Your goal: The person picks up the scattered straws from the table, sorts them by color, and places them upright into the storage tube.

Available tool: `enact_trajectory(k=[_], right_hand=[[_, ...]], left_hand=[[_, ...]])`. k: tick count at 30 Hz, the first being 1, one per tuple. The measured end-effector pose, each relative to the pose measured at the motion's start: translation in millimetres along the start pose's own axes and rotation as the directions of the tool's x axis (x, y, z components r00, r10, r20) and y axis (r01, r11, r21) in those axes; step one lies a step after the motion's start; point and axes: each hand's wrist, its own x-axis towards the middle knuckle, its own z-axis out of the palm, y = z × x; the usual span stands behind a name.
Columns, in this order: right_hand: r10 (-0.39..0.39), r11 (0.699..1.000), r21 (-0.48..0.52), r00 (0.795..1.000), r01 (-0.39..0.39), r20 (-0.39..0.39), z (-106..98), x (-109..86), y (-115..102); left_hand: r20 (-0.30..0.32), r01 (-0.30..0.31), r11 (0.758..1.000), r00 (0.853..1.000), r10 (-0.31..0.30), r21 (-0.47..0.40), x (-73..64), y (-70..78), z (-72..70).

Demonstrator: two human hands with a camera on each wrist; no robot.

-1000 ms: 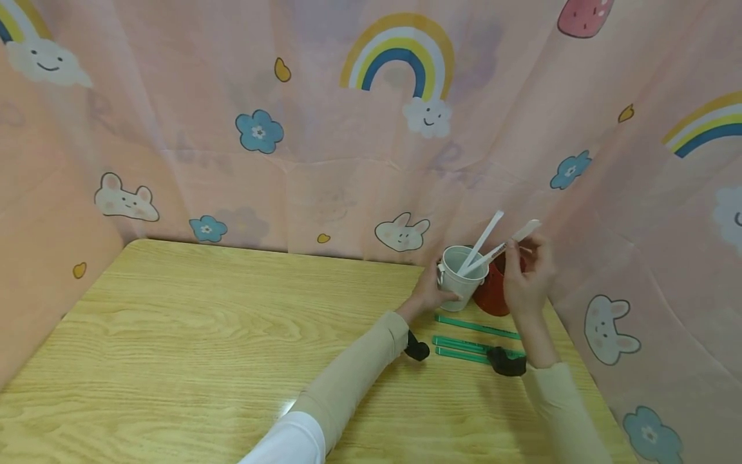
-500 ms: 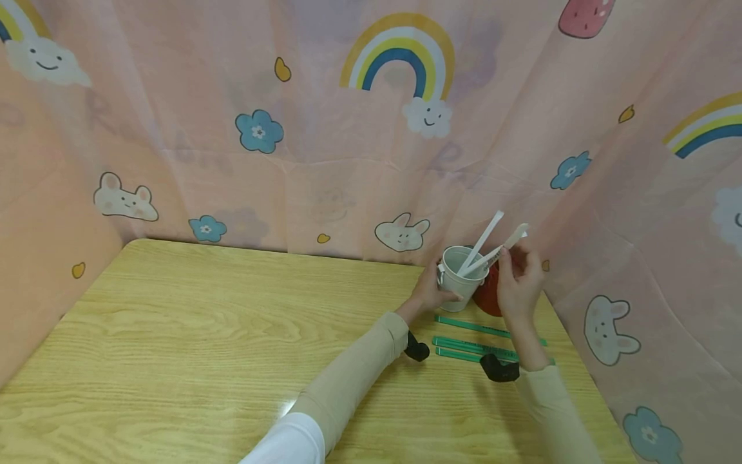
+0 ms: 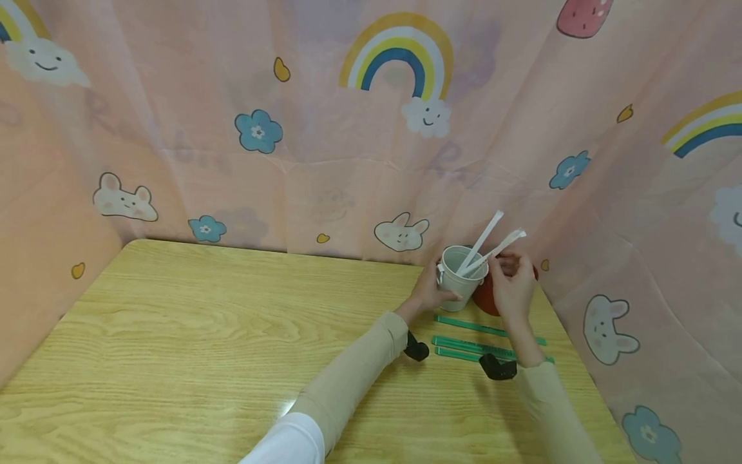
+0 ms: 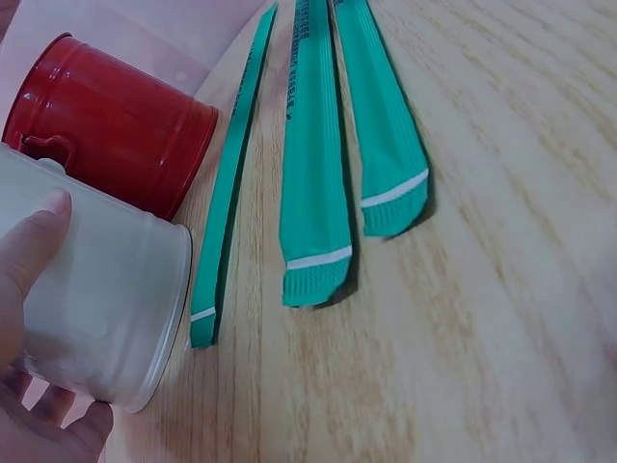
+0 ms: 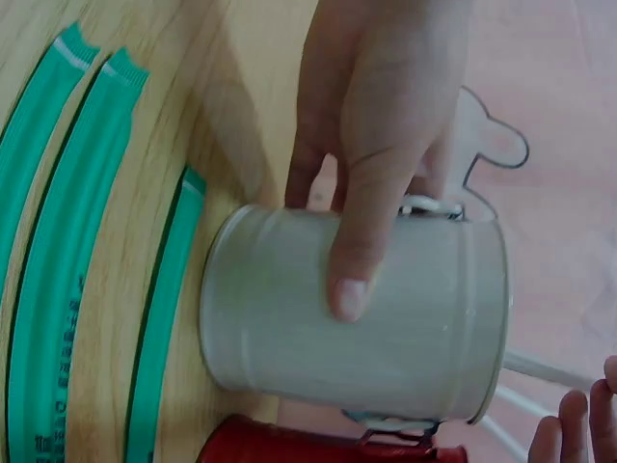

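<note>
A small white metal bucket stands at the table's back right. My left hand holds it, thumb on the front and fingers around the far side, as the right wrist view shows. Slim white paper-wrapped sticks lean out of the bucket's mouth. At the rim, my right hand pinches one slim white paper-wrapped stick whose lower end goes into the bucket. In the head view its upper end overlaps another stick, slanting to the right.
A red bucket stands right beside the white one, partly behind my right hand. Several slim green packets lie side by side on the table in front of the buckets. A patterned pink curtain hangs behind.
My right hand has moved down and left toward the bucket's rim, lowering the stick it pinches. My left hand keeps its hold on the white bucket.
</note>
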Motion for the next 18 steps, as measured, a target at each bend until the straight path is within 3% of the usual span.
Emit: enact_trajectory(k=[5, 10, 18], right_hand=[[0.034, 0.999, -0.011, 0.999, -0.034, -0.027, -4, 0.5, 11], [-0.009, 0.999, 0.044, 0.999, 0.011, -0.051, -10, 0.8, 21], [-0.05, 0.998, 0.04, 0.999, 0.049, 0.008, -23, 9.8, 39]], left_hand=[[-0.001, -0.001, 1.0, 1.0, 0.001, 0.001, 0.0, -0.2, 1.0], [0.007, 0.022, 1.0, 1.0, -0.022, 0.002, -0.8, 1.0, 1.0], [0.0, -0.008, 1.0, 1.0, 0.008, -0.005, -0.7, 3.0, 0.0]])
